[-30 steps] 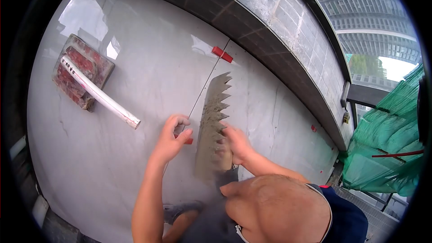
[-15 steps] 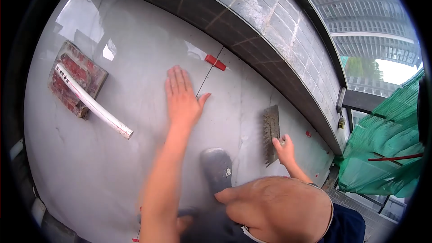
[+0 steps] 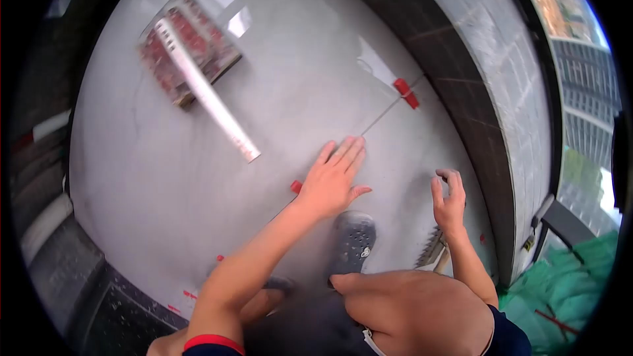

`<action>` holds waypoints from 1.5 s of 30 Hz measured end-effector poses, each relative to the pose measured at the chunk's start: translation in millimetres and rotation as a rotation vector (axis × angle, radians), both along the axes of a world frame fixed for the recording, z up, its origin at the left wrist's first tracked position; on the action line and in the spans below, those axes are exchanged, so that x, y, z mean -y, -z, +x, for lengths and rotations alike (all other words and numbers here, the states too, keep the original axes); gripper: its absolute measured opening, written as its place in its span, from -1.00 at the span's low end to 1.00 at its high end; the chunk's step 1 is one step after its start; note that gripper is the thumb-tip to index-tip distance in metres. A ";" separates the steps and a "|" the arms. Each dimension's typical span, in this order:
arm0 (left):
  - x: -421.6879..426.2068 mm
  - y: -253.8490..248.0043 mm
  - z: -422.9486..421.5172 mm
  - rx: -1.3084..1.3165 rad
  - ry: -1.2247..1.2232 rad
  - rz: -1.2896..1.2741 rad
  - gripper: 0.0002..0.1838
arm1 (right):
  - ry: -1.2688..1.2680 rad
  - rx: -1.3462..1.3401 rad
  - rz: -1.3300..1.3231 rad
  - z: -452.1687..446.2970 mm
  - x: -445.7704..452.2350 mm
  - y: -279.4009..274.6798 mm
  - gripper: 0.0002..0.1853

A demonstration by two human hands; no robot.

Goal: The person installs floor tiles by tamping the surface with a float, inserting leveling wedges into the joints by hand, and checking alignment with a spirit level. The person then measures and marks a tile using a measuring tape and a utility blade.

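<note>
My left hand (image 3: pixel 336 175) lies flat across the joint between large light grey floor tiles (image 3: pixel 277 79), fingers stretched out and thumb spread. A red tile-levelling wedge (image 3: pixel 297 187) shows beside its wrist. My right hand (image 3: pixel 450 201) is raised over the floor, with fingers bent and apart from the thumb; I see nothing held in it. Just below, a notched trowel (image 3: pixel 432 248) with mortar-grey teeth rests on the tile, its handle partly hidden by my right forearm.
Farther along the joint sits another red wedge (image 3: pixel 406 93). At upper left lies a worn red-and-grey block (image 3: pixel 155 59) with a white tube (image 3: pixel 208 95) across it. A dark tiled ledge (image 3: pixel 455 72) borders the right, with green netting (image 3: pixel 560 296) beyond. My shoe (image 3: pixel 353 244) stands on the tile.
My right hand has let go of the notched trowel, which now lies on the floor. My left hand has moved onto the tile joint. The camera view has turned.
</note>
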State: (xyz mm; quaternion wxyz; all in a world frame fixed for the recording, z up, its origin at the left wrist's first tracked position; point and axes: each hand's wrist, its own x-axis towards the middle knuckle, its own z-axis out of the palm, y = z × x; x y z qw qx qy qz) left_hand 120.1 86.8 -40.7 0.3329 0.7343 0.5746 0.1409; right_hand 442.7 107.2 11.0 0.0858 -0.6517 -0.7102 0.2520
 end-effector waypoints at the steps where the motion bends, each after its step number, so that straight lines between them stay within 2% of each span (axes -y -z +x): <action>1: 7.4 -5.3 -23.7 0.118 0.126 -0.161 -0.13 | -0.112 -0.059 -0.021 -29.5 -18.6 7.8 -0.72; 2: 20.1 -9.5 -46.8 0.254 0.248 -0.317 -0.16 | -0.164 -0.092 -0.050 -60.9 -32.2 16.3 -0.72; 3: 40.1 -9.7 -75.7 0.238 0.193 -0.338 -0.16 | -0.280 -0.146 -0.063 -93.0 -42.7 23.4 -0.64; 5: 88.1 -10.4 -135.7 0.046 0.026 -0.200 -0.07 | -0.446 -0.220 -0.083 -142.4 -60.1 39.4 -0.56; 6: 109.7 -16.3 -156.3 0.034 -0.019 -0.210 -0.07 | -0.562 -0.167 0.012 -163.2 -64.8 49.4 -0.47; 7: 132.3 -23.6 -171.2 -0.187 -0.205 -0.240 -0.02 | -0.677 -0.116 0.116 -180.2 -65.6 59.6 -0.37; 8: 153.8 -29.8 -176.3 -0.405 -0.391 -0.279 0.04 | -0.759 -0.064 0.119 -182.4 -65.6 77.2 -0.21; 9: 173.9 -32.8 -171.8 -0.415 -0.439 -0.293 0.04 | -0.806 -0.083 0.117 -188.3 -65.6 82.6 -0.21; 11: 211.1 -34.2 -157.8 -0.418 -0.408 -0.498 0.14 | -0.883 0.120 0.110 -185.6 -52.2 84.2 -0.12; 12: 218.4 -34.2 -157.1 -0.416 -0.428 -0.509 0.14 | -0.949 0.176 0.089 -170.1 -48.4 90.9 -0.04; 15: 223.8 -24.4 -173.0 -0.435 -0.527 -0.431 0.12 | -1.077 0.226 0.053 -131.0 -44.4 84.2 -0.03; 17: 227.8 -13.2 -205.6 -0.595 -0.854 -0.323 0.06 | -1.094 0.260 0.044 -110.0 -44.3 77.9 -0.02; 18: 234.1 -14.4 -229.0 -0.612 -0.880 -0.327 0.06 | -1.108 0.283 0.020 -102.8 -41.6 79.5 -0.01; 21: 307.5 -55.7 -291.0 -0.596 -1.011 -0.421 -0.03 | -1.104 0.371 -0.060 -91.1 -42.1 69.5 -0.03; 23: 372.0 -95.5 -310.4 -0.644 -0.780 -0.407 -0.08 | -1.098 0.311 -0.060 -104.1 -42.7 56.9 -0.11; 24: 403.9 -110.0 -309.1 -0.679 -0.808 -0.430 -0.08 | -1.059 0.215 -0.084 -116.9 -43.3 47.7 -0.18; 25: 434.9 -121.2 -300.5 -0.609 -0.830 -0.598 -0.04 | -1.029 0.227 -0.055 -124.2 -49.1 48.8 -0.27; 26: 464.1 -126.3 -289.4 -0.529 -0.848 -0.756 0.00 | -0.882 0.105 -0.066 -140.5 -53.5 48.9 -0.36; 27: 490.1 -119.6 -273.4 -0.494 -0.898 -0.790 0.04 | -0.807 0.114 0.012 -163.4 -63.2 47.7 -0.41; 28: 510.2 -104.4 -254.1 -0.458 -0.947 -0.817 0.07 | -0.730 -0.024 -0.004 -177.5 -84.5 59.0 -0.41; 29: 532.1 -73.8 -235.4 -0.429 -1.076 -0.821 0.13 | -0.543 -0.319 -0.190 -199.4 -101.9 68.9 -0.35; 30: 543.7 -39.8 -218.9 -0.394 -1.205 -0.816 0.18 | -0.405 -0.486 -0.349 -227.5 -113.2 67.3 -0.33; 31: 540.3 -9.0 -199.5 -0.466 -1.339 -0.761 0.22 | -0.269 -0.640 -0.510 -257.9 -122.3 55.1 -0.31; 32: 531.0 14.5 -190.9 -0.528 -1.476 -0.703 0.25 | -0.297 -0.620 -0.633 -288.9 -128.0 37.6 -0.27; 33: 518.8 21.3 -198.4 -0.527 -1.505 -0.679 0.25 | -0.328 -0.594 -0.749 -319.4 -131.2 22.1 -0.22; 36: 500.0 2.7 -200.5 -0.449 -1.664 -0.570 0.28 | -0.381 -0.408 -0.815 -392.4 -146.0 13.2 -0.22; 37: 501.7 -8.6 -206.6 -0.367 -1.530 -0.511 0.25 | -0.364 -0.320 -0.856 -417.8 -146.8 14.6 -0.23; 38: 507.6 -15.4 -216.0 -0.299 -1.394 -0.442 0.22 | -0.307 -0.272 -0.696 -439.2 -136.6 16.4 -0.36; 39: 517.3 -19.3 -225.9 -0.298 -1.440 -0.416 0.22 | -0.299 -0.290 -0.715 -452.5 -160.2 38.2 -0.48; 41: 544.2 -22.9 -239.6 -0.141 -1.499 -0.168 0.13 | -0.358 -0.101 -0.548 -473.3 -170.0 53.3 -0.56; 42: 571.2 -14.8 -259.9 -0.307 -1.631 -0.159 0.05 | -0.309 -0.148 -0.540 -481.6 -157.4 58.5 -0.58; 44: 630.5 4.8 -292.4 -0.394 -1.971 -0.203 0.03 | -0.233 -0.162 -0.565 -488.6 -127.9 68.2 -0.61; 45: 660.7 16.9 -302.3 -0.397 -2.010 -0.308 0.05 | -0.201 -0.138 -0.596 -488.8 -114.7 66.6 -0.62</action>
